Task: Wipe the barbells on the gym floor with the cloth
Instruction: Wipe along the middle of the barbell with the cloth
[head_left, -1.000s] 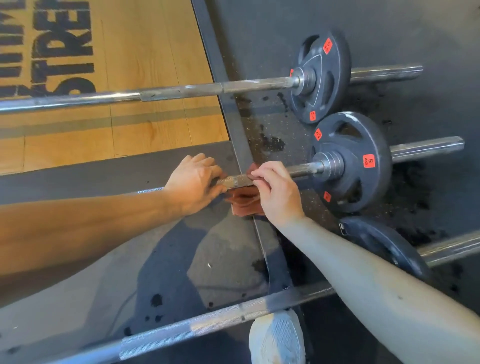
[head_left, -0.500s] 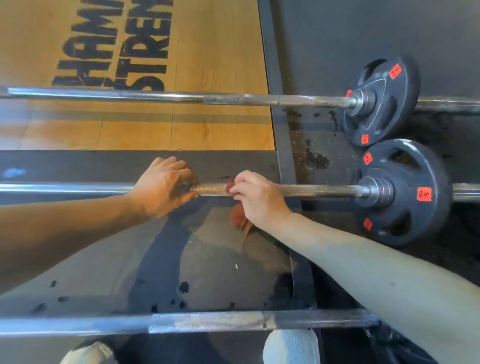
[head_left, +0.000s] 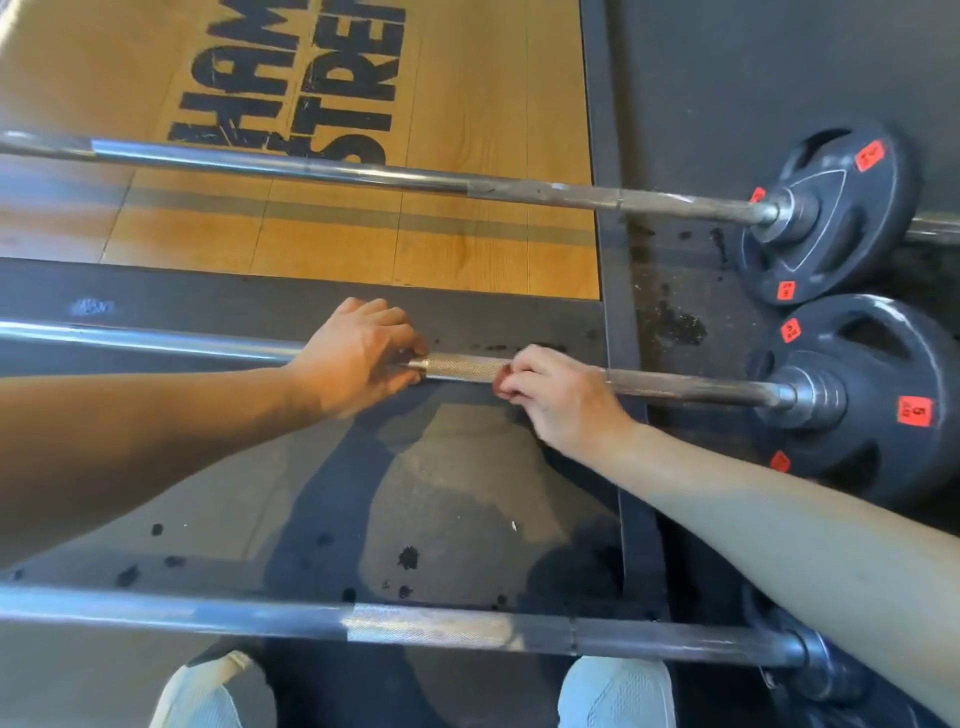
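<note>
The left hand (head_left: 358, 358) is reached forward from 8 o'clock, palm down, and its fingers are curled over the middle barbell (head_left: 462, 368), which is grasped where the smooth shaft meets the rough grip section. The right hand (head_left: 561, 400) is brought in from 4 o'clock and lies at 3 o'clock of the left, with a stretch of rough bar bare between them. Its fingers are closed round the red cloth (head_left: 500, 383), which is pressed against the bar. The middle barbell lies on the dark floor (head_left: 457, 493), its plate (head_left: 883, 395) at the 3 o'clock end. A far barbell (head_left: 363, 171) is seen at 12 o'clock and a near barbell (head_left: 415, 626) at 6 o'clock. Half a second ago the cloth hung below the right hand; now only a sliver is seen at the fingertips.
</note>
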